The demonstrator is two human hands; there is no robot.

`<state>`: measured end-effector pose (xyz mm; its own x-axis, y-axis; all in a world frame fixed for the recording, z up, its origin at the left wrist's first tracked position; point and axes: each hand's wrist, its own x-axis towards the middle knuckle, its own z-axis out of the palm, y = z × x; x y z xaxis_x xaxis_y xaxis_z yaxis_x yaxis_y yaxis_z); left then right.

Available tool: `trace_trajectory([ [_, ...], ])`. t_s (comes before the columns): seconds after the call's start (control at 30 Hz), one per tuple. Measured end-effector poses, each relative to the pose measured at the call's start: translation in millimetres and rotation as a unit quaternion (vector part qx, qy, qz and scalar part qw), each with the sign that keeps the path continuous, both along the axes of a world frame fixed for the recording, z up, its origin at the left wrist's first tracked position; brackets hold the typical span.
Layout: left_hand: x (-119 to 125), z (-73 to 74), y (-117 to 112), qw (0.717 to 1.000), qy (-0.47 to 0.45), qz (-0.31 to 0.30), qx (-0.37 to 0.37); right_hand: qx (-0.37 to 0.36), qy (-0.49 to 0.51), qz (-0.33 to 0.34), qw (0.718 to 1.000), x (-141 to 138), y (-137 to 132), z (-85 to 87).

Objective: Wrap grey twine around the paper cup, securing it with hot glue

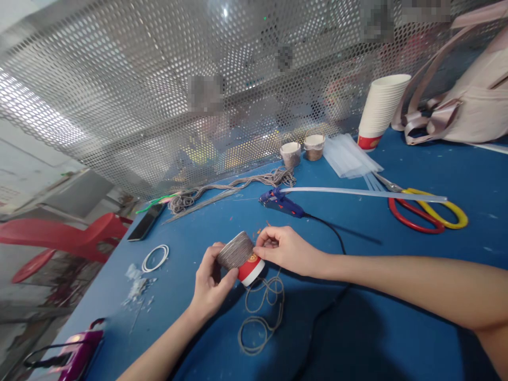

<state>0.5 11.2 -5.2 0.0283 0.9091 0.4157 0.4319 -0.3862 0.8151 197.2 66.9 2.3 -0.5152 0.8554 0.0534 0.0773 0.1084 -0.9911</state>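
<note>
My left hand (212, 286) is closed around a paper cup (251, 271), which lies tilted in the fingers. Grey-brown cord (237, 251) is wound round part of the cup; a red printed band and a white edge stay bare. At the cup's right side, my right hand (283, 247) has thumb and forefinger pinched together at the border of the winding, apparently on the cord. A loose length of cord (254, 318) lies in loops on the table below the cup. Beyond the hands rests a blue glue gun (281, 202) with a long clear glue stick in its back.
Two cord-wrapped cups (291, 154), a cord bundle (190, 198), clear plastic sheets (345, 156) and stacked paper cups (381, 108) stand along a perforated metal screen (159, 95). Scissors (420, 209) lie right; a phone (146, 223), white ring (155, 258) and purple power strip (81, 355) left.
</note>
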Motion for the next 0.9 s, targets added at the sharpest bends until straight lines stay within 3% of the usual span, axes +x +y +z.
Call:
trace_trajectory([
  [0.3, -5.9, -3.4, 4.2, 0.993, -0.005, -0.08, 0.088, -0.167, 0.097, 0.028, 0.981, -6.3, 0.5, -4.4],
  [0.4, -10.0, -7.7, 4.9, 0.991, -0.031, -0.109, 0.078, -0.213, 0.123, 0.034, 0.969, -6.2, 0.9, -7.3],
  [0.53, -15.2, -18.3, 5.4, 0.987, -0.091, -0.128, 0.043, -0.26, 0.131, 0.111, 0.95, -4.7, 1.5, -9.4],
  [0.67, -17.5, -24.6, 6.5, 0.992, -0.093, -0.089, 0.016, -0.213, 0.135, 0.11, 0.961, -5.5, 0.2, -8.7],
  [0.9, -11.3, -14.3, 6.5, 0.998, 0.037, 0.059, -0.001, -0.006, 0.032, 0.0, 0.999, -1.4, -3.3, -4.3],
])
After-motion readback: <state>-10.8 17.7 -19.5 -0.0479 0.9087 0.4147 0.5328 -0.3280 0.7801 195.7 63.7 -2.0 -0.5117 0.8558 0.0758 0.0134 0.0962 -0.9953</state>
